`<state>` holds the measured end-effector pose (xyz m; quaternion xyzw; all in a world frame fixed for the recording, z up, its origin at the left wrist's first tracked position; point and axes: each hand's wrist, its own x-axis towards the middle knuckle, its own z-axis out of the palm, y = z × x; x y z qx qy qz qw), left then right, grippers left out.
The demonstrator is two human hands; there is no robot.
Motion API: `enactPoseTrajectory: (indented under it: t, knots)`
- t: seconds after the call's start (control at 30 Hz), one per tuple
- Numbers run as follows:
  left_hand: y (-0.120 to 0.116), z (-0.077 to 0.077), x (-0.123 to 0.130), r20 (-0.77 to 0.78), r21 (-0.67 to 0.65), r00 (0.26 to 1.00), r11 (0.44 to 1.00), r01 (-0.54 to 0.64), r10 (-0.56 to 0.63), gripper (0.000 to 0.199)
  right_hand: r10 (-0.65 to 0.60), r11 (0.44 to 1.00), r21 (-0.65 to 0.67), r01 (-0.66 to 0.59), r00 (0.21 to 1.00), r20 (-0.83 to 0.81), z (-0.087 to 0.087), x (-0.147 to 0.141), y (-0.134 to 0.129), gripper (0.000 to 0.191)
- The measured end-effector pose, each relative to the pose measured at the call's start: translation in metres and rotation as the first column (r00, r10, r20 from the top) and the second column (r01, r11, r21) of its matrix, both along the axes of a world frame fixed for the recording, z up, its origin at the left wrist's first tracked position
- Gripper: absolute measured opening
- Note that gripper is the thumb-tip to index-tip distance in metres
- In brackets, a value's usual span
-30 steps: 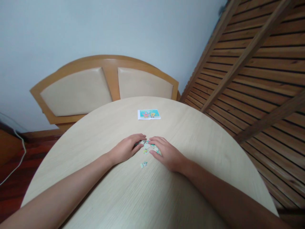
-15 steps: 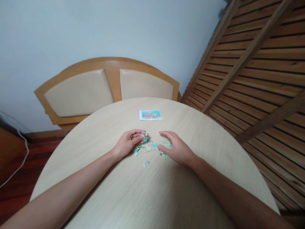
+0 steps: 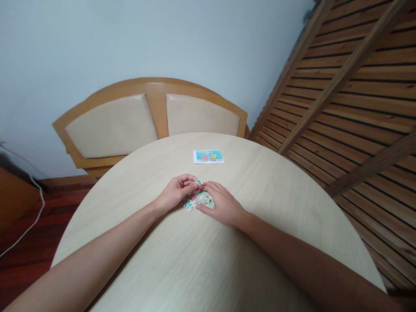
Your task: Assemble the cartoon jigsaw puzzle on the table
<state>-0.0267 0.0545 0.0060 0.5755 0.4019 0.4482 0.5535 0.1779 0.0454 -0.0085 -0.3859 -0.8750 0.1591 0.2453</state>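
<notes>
Jigsaw puzzle pieces (image 3: 192, 202), mostly teal with white, pink and yellow bits, lie in a small heap between my two hands. My left hand (image 3: 178, 190) is closed, its thumb and fingers pinching a few puzzle pieces above the heap's left side. Curved round the right edge of the heap is my right hand (image 3: 222, 203), thumb and fingers apart, its fingertips close to my left fingers. Past the hands lies a small picture card (image 3: 209, 156) with a pink and a yellow cartoon figure on teal.
The round, light wood table (image 3: 182, 260) bears all of this. Behind it stands a wooden bench back (image 3: 118, 125) with cream padded panels, against a pale wall. A slatted wood panel (image 3: 341, 95) leans at the right. A white cable (image 3: 40, 203) hangs at the left.
My right hand has swept left, and the scattered pieces are now gathered into a tighter heap by my left hand. My left hand still pinches pieces. The view has shifted slightly.
</notes>
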Motion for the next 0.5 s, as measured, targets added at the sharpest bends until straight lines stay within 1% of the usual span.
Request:
enactPoseTrajectory:
  t: [0.1, 0.2, 0.27, 0.33, 0.43, 0.5]
  knots:
    - [-0.002, 0.000, 0.000, -0.028, 0.015, 0.999, 1.000, 0.019, -0.019, 0.048, -0.002, 1.000, -0.003, 0.001, 0.997, -0.075, 0.000, -0.001, 0.003, 0.038]
    - [-0.004, -0.001, 0.002, -0.070, 0.031, 0.997, 0.999, 0.042, -0.040, 0.044, -0.035, 0.999, -0.021, 0.032, 0.984, -0.173, 0.000, 0.001, 0.003, 0.030]
    - [-0.004, -0.002, 0.002, -0.098, 0.043, 0.994, 0.997, 0.058, -0.053, 0.041, -0.059, 0.998, -0.050, 0.048, 0.966, -0.251, 0.000, 0.003, 0.003, 0.018]
    - [-0.004, -0.003, 0.003, -0.123, 0.059, 0.990, 0.996, 0.071, -0.064, 0.038, -0.073, 0.996, -0.073, 0.054, 0.953, -0.295, 0.000, 0.005, 0.005, 0.007]
    - [-0.005, -0.002, 0.002, -0.163, 0.090, 0.984, 0.992, 0.084, -0.068, 0.033, -0.092, 0.994, -0.079, 0.072, 0.951, -0.296, 0.000, 0.007, 0.007, 0.008]
    - [-0.006, -0.001, 0.000, -0.190, 0.113, 0.980, 0.990, 0.082, -0.060, 0.029, -0.089, 0.995, -0.063, 0.074, 0.960, -0.267, -0.001, 0.009, 0.007, 0.010]
